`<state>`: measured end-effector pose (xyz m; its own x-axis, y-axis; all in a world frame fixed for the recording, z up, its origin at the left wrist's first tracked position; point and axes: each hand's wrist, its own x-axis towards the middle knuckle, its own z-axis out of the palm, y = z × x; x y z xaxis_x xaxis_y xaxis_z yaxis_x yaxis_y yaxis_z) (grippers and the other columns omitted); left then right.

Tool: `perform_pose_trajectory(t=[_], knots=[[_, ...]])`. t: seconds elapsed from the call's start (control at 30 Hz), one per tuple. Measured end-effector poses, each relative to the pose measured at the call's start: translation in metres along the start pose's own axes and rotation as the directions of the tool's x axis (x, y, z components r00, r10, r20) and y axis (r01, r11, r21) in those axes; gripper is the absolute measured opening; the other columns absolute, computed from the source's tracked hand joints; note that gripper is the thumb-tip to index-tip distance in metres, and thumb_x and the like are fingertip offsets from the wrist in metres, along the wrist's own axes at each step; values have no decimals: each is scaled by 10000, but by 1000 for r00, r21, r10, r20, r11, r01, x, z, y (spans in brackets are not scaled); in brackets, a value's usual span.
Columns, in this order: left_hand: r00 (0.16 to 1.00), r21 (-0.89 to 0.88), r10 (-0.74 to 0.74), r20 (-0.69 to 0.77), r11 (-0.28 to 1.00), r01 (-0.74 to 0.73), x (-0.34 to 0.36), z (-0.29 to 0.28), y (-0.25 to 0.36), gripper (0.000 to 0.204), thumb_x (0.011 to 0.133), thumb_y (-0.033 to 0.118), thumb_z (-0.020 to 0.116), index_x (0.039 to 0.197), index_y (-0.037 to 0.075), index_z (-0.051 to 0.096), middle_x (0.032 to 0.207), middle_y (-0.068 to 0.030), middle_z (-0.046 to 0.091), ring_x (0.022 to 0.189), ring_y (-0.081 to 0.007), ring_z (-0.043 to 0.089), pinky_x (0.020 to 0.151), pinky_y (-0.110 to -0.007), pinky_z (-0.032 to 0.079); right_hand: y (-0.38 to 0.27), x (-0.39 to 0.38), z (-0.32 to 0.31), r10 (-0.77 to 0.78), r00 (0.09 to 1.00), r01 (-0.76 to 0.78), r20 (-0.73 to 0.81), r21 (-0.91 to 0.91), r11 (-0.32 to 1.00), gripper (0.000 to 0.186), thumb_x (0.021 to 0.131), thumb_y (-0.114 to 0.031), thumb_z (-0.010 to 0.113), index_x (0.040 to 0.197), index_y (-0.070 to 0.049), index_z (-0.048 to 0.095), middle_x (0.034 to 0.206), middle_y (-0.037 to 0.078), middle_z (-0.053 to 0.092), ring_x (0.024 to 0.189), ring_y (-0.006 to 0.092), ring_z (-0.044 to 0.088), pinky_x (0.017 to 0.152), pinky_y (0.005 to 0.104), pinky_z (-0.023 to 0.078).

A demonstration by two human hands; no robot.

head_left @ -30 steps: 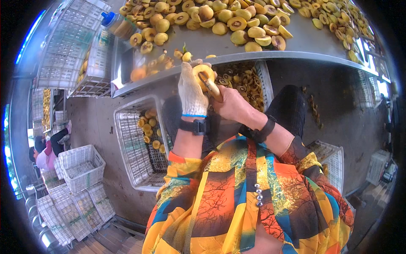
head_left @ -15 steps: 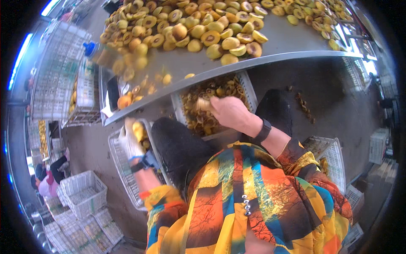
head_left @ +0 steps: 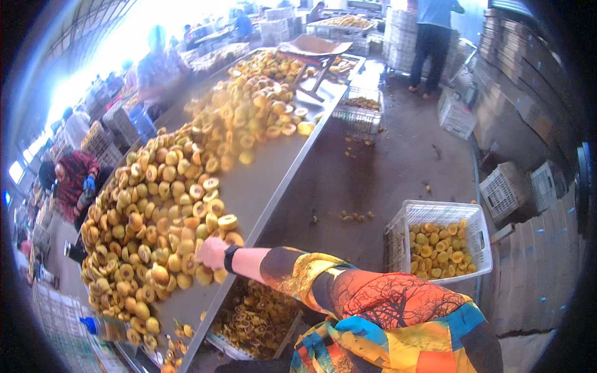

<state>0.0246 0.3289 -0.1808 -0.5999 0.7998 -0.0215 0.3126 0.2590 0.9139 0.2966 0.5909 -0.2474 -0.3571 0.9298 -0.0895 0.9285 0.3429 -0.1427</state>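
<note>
The right hand (head_left: 212,253) has left the crate (head_left: 225,347) and touches fruit (head_left: 160,273) on the tabletop (head_left: 249,186), grip unclear; left hand unseen.

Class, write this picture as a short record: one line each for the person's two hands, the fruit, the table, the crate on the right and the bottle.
Right hand: bare, at the near edge of the fruit pile; grip unclear
Left hand: out of view
Fruit: many halved, heaped
Table: grey, metal-looking
Crate: white, holds fruit halves
Bottle: blue cap
</note>
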Motion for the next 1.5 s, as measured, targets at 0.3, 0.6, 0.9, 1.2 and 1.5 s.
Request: perform_pose_trajectory(t=[0.3, 0.6, 0.9, 1.2, 1.5], knots=[[981, -91, 101, 165, 992, -87, -2, 2, 21, 262, 888, 180, 495, 1043, -6, 595, 934, -128, 623, 800, -207, 586, 691, -294, 486, -31, 7, 28, -2, 978, -11, -210, -60, 998, 135, 754, -119, 559, 838, -109, 665, 678, 58, 622, 664, 248, 633, 554, 360, 493], [935, -142, 190, 299, 978, -153, -12, 42, 45, 279, 898, 196, 502, 1002, -37, 615, 930, -126, 632, 841, -204, 579, 758, -296, 468, -14, -32, 3, 145, 900, 38, -412, 405, 914, 180, 770, -168, 570, 810, -4, 507, 657, 180, 557, 635, 355, 582, 553, 440, 450], [938, -685, 150, 313, 720, 113, -14, 125, 57, 399, 944, 285, 414, 1141, -42, 532, 1093, -140, 581, 945, -239, 553, 860, -314, 432, -71, -135, -20, 30, 995, -79, 91, 955, -286, 290, 789, -182, 639, 980, -42, 470, 610, -8, 499, 394, 45, 441, 332, 189, 362], [798, -565, 421, 431, 816, -125, -10, 171, 16, 305, 909, 315, 434, 979, 43, 554, 981, -73, 566, 846, -170, 528, 800, -313, 450, -94, -184, -30, 312, 866, 225, -390, 862, 453, 383, 845, -334, 549, 1064, -21, 521, 833, 240, 593, 778, 358, 597, 622, 420, 487], [852, -644, 220, 476, 747, 167, -22, 124, 25, 595, 916, 541, 288, 1199, 35, 421, 1043, -146, 580, 938, -218, 579, 819, -323, 484, -101, -220, -2, 189, 829, 245, -527, 644, 724, 284, 813, -228, 627, 849, -34, 423, 595, 158, 531, 525, 330, 556, 449, 372, 425]])
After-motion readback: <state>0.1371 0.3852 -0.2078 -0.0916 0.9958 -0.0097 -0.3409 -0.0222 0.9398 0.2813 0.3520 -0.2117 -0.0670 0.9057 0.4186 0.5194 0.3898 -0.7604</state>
